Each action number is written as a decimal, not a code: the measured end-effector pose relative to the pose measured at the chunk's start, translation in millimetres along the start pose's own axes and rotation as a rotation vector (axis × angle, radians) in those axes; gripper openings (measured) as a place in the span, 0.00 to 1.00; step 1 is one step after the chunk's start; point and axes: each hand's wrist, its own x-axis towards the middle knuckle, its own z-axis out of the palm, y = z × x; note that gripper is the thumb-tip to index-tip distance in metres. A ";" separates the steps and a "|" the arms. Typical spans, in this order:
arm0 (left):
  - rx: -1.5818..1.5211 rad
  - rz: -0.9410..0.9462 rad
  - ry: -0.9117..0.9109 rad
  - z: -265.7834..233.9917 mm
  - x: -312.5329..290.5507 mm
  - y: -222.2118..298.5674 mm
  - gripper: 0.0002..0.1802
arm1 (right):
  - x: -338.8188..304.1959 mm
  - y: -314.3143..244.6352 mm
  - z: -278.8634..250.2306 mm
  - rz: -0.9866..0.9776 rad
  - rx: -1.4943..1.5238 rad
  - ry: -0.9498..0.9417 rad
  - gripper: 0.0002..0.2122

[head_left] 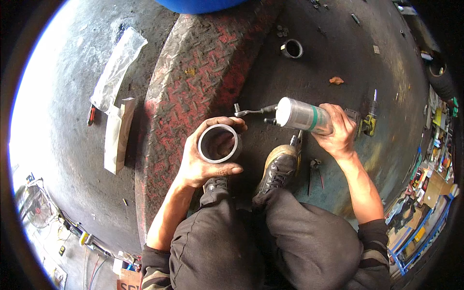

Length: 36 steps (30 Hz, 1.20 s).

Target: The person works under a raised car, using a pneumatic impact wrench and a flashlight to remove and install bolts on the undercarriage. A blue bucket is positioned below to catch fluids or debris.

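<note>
In my left hand (208, 154) is a short, thick-walled metal sleeve (202, 145), its round opening facing up. My fingers and thumb wrap around its outside. To the right, my right hand (340, 130) grips the near end of a cylindrical container (304, 117) with a pale end face and a green band. The container lies tilted, its pale end toward the sleeve but apart from it. On the floor between the two, a ratchet wrench (249, 112) lies partly behind the container.
A red, worn tread-plate strip (188, 72) runs along the left. Beyond it lie clear plastic wrapping (118, 67) and an opened cardboard sleeve (116, 135). Another metal ring (292, 49) sits far ahead. A yellow-green power tool (369, 123) rests right of my right hand.
</note>
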 end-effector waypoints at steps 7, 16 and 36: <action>-0.198 -0.061 0.129 -0.7 -0.4 -16.7 0.48 | -26.4 31.0 32.5 0.344 -0.053 -0.011 0.26; -0.230 -0.403 0.359 2.8 8.7 -30.5 0.33 | -40.5 64.2 67.8 0.827 -0.008 -0.079 0.26; 0.753 -0.015 0.038 15.2 40.7 -18.0 0.45 | 14.8 -40.9 -4.3 -0.046 0.112 -0.118 0.34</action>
